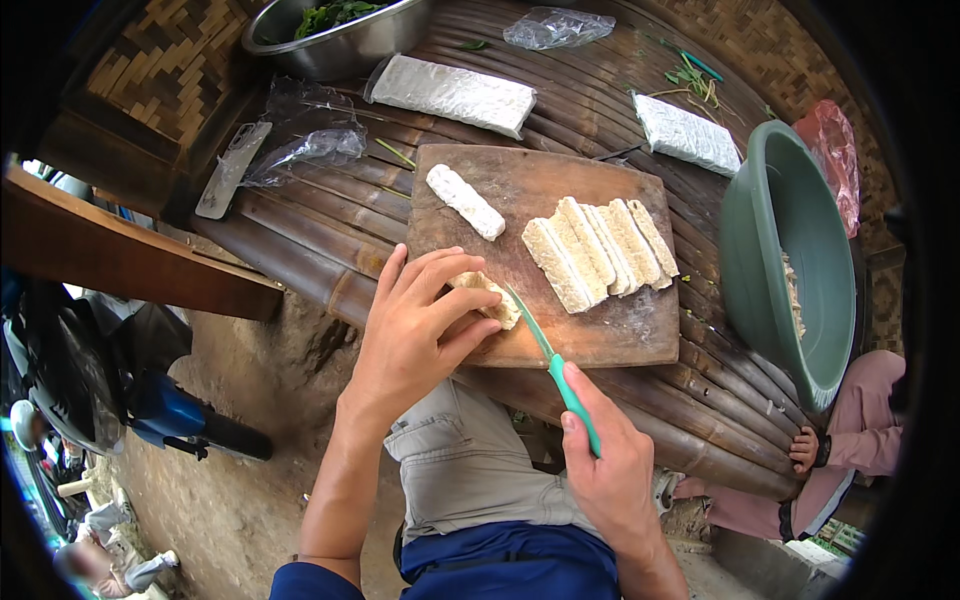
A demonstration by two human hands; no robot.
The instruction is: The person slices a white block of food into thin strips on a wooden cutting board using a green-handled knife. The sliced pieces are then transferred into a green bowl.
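My left hand (427,311) grips a piece of tempeh (491,300) at the near left of a wooden cutting board (600,341). In my right hand (611,457) is a kitchen knife (551,352) with a turquoise handle; its blade lies close along the right end of that piece. Whether the blade touches it I cannot tell. A white-coated tempeh stick (466,202) lies apart at the board's far left. On the right half, several tempeh slices (600,251) lean side by side in a row.
Wrapped tempeh blocks (454,94) (686,135) lie beyond the board on the bamboo table (300,247). A green plastic basin (787,270) stands right, beside a person's hand (804,448). A metal bowl of leaves (337,37), plastic wrap (315,142) and a phone (234,171) are left.
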